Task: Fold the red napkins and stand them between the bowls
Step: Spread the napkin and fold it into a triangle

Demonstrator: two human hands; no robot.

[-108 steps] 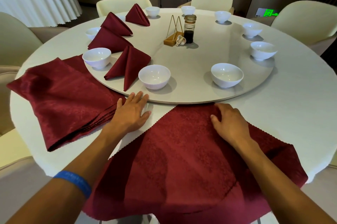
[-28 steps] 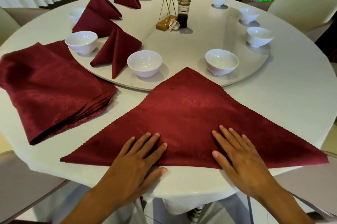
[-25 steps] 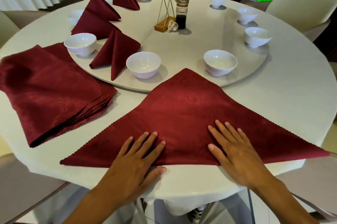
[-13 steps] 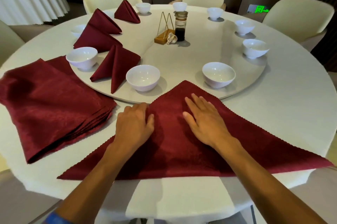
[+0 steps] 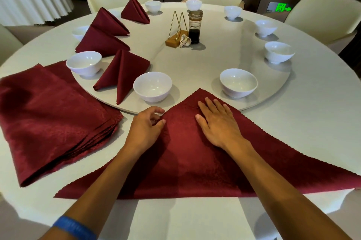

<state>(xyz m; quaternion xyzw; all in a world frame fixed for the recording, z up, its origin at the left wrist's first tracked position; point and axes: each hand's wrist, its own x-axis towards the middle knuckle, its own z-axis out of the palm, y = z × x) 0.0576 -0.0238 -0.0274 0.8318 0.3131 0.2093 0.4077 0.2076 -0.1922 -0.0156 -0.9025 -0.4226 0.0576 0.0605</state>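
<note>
Both forearms reach forward over the triangular red napkin point(image 5: 195, 154), which lies flat on the round table point(image 5: 322, 122), its long folded edge nearest the person and running left to right. The right corner is cut off by the frame. The right hand point(image 5: 216, 120) lies flat on the cloth, fingers straight. The left hand point(image 5: 145, 124) pinches the napkin's left slanted edge with curled fingers. The napkin's apex points away, between two white bowls point(image 5: 152, 86) on the turntable point(image 5: 224, 58), overlapping its rim.
</note>
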